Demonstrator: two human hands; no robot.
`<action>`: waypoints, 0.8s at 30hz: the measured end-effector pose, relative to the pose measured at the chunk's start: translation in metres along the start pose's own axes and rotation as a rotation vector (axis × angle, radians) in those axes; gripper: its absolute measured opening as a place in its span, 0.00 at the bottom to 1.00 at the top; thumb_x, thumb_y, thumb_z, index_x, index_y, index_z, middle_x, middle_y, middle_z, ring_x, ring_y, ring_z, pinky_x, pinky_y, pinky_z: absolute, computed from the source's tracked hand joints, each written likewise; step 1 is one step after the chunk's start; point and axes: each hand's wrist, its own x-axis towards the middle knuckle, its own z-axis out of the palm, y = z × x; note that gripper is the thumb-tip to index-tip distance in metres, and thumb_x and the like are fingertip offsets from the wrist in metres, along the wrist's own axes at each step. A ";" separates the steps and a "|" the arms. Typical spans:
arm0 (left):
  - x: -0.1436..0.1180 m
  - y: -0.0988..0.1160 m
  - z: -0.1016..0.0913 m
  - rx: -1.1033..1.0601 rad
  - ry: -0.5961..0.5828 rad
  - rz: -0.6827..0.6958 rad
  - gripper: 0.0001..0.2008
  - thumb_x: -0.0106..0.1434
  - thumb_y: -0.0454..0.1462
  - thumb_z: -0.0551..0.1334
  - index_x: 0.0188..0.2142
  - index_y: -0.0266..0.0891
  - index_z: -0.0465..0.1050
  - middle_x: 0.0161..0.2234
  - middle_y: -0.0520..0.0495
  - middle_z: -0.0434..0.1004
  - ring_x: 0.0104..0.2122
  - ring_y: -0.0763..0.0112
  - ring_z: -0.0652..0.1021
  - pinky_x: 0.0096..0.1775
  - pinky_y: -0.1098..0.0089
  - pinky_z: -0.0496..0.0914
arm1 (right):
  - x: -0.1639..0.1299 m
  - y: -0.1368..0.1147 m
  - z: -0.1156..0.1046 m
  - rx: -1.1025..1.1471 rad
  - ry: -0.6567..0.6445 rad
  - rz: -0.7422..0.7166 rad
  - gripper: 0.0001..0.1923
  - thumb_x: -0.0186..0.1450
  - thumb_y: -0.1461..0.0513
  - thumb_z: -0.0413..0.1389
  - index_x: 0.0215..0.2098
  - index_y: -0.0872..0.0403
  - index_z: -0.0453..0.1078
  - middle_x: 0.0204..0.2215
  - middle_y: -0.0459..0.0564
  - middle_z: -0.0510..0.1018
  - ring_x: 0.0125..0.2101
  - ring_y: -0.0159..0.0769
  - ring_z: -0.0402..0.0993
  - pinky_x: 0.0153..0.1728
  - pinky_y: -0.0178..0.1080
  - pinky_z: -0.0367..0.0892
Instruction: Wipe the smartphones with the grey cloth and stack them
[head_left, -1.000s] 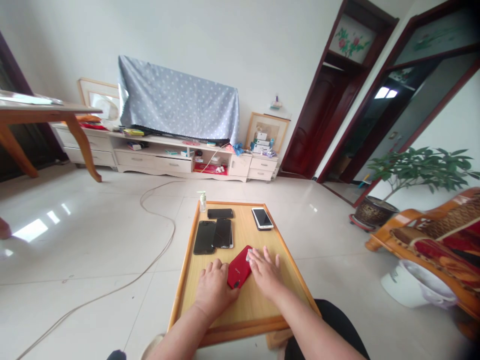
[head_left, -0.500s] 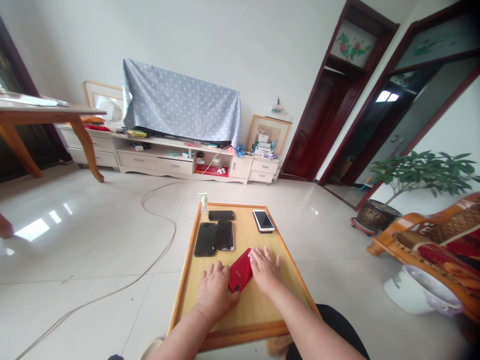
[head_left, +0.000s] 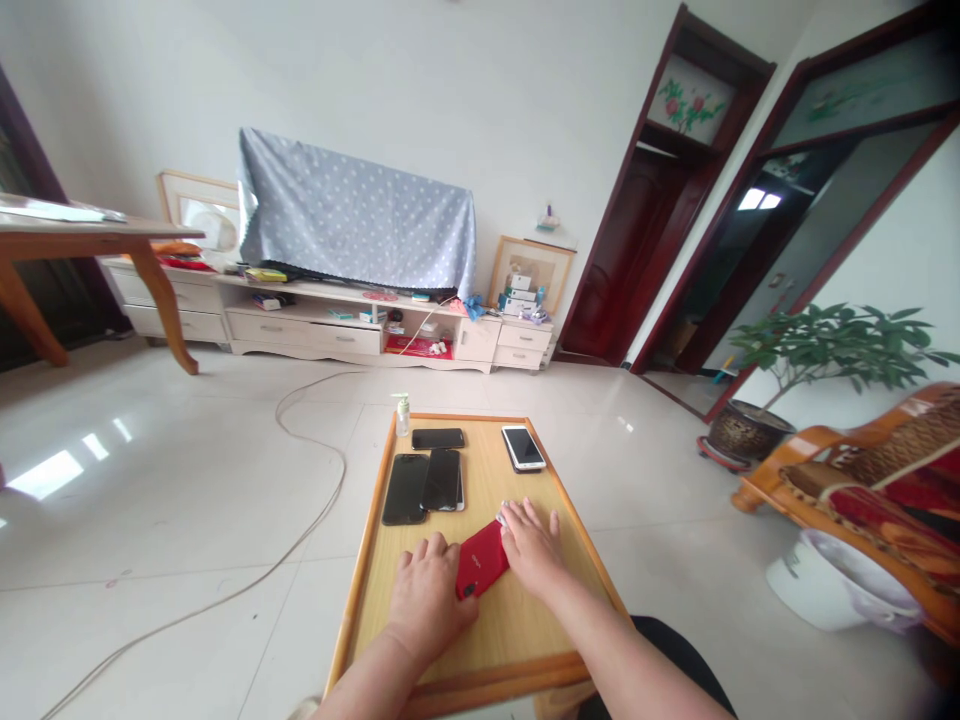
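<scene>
A red smartphone (head_left: 481, 562) lies back side up and slanted on the small wooden table (head_left: 544, 620), its camera end nearest me. My left hand (head_left: 429, 590) grips its left edge, thumb at the camera end. At the phone's far right end my right hand (head_left: 532, 545) presses a small white wad, perhaps tissue or cloth (head_left: 502, 519), under its fingertips. The fingers of that hand partly cover the phone's corner.
Further up the table lie several dark phones (head_left: 406, 489), two of them overlapping. A white phone (head_left: 523, 448) rests on a dark one at the right. A clear pump bottle (head_left: 403, 415) stands at the far left corner. A cable (head_left: 330, 500) crosses the floor.
The view has shifted slightly, so the table sits a little lower. The red phone is turned slightly flatter across the table. Both hands keep their places on it.
</scene>
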 end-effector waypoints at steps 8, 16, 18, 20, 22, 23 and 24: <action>-0.005 0.007 0.011 -0.062 0.059 0.060 0.25 0.59 0.36 0.55 0.57 0.46 0.66 0.56 0.44 0.67 0.52 0.57 0.69 0.51 0.61 0.60 | -0.047 0.038 0.002 -0.102 0.216 0.059 0.22 0.73 0.51 0.43 0.60 0.46 0.67 0.61 0.51 0.70 0.62 0.46 0.61 0.65 0.57 0.41; -0.022 0.031 0.012 -0.085 0.015 0.158 0.12 0.62 0.38 0.55 0.43 0.45 0.73 0.47 0.45 0.73 0.48 0.57 0.70 0.49 0.60 0.62 | -0.061 0.029 -0.020 -0.111 0.238 0.163 0.15 0.70 0.52 0.49 0.39 0.51 0.73 0.40 0.54 0.77 0.42 0.42 0.73 0.44 0.39 0.63; -0.022 0.033 0.013 -0.102 0.021 0.165 0.16 0.61 0.40 0.57 0.49 0.47 0.72 0.50 0.45 0.72 0.50 0.56 0.69 0.51 0.59 0.61 | -0.066 0.018 -0.022 -0.068 0.197 0.141 0.13 0.69 0.53 0.50 0.36 0.51 0.72 0.37 0.53 0.76 0.38 0.40 0.74 0.39 0.38 0.64; -0.021 0.032 0.012 -0.101 0.023 0.146 0.20 0.61 0.43 0.59 0.53 0.47 0.70 0.52 0.44 0.72 0.52 0.54 0.68 0.53 0.57 0.60 | -0.071 0.005 -0.020 -0.009 0.152 0.118 0.11 0.68 0.55 0.51 0.34 0.51 0.71 0.35 0.51 0.76 0.34 0.39 0.74 0.36 0.38 0.63; -0.018 0.029 0.009 -0.084 0.019 0.114 0.23 0.60 0.47 0.60 0.54 0.46 0.69 0.53 0.43 0.71 0.54 0.53 0.67 0.54 0.57 0.60 | -0.076 -0.007 -0.015 0.080 0.107 0.070 0.08 0.66 0.59 0.52 0.33 0.50 0.71 0.35 0.49 0.77 0.34 0.37 0.75 0.35 0.36 0.63; -0.017 0.027 0.008 -0.074 0.016 0.097 0.24 0.60 0.48 0.60 0.55 0.45 0.69 0.54 0.42 0.71 0.55 0.52 0.67 0.54 0.57 0.59 | -0.077 -0.011 -0.012 0.139 0.087 0.039 0.06 0.65 0.61 0.52 0.33 0.50 0.71 0.35 0.48 0.77 0.35 0.36 0.75 0.35 0.35 0.64; -0.016 0.025 0.006 -0.065 0.018 0.080 0.26 0.59 0.50 0.61 0.55 0.44 0.69 0.55 0.41 0.70 0.55 0.51 0.66 0.54 0.56 0.59 | -0.078 -0.014 -0.009 0.203 0.073 0.013 0.05 0.64 0.62 0.53 0.34 0.49 0.71 0.35 0.47 0.77 0.35 0.36 0.75 0.36 0.35 0.64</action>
